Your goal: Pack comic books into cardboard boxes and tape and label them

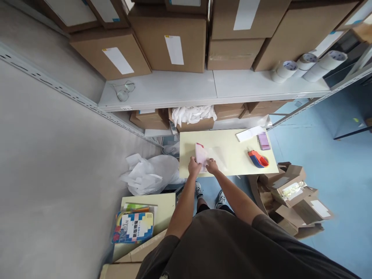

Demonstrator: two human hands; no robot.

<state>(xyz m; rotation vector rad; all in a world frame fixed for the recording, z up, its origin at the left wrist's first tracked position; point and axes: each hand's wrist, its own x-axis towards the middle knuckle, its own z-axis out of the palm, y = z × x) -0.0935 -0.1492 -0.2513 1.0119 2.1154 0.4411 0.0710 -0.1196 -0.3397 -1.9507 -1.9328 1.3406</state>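
Over the pale yellow table (186,137), my left hand (194,167) grips the lower left edge of a flat pinkish-white packet (201,154) with a red corner. My right hand (212,166) is closed at the packet's lower right side, its fingers on a thin translucent wrapping sheet (220,155). That sheet spreads rightward from the packet across the tabletop. What is inside the packet is too small to make out. Farther right on the table lies an orange and blue tape dispenser (258,159).
A white pad (249,133) and a purple pixelated item (264,140) lie at the table's right end. Shelves ahead hold cardboard boxes (171,42), tape rolls (286,70) and glasses (124,91). White plastic bags (154,172) lie left; opened cartons (293,186) are piled right; books (136,226) sit lower left.
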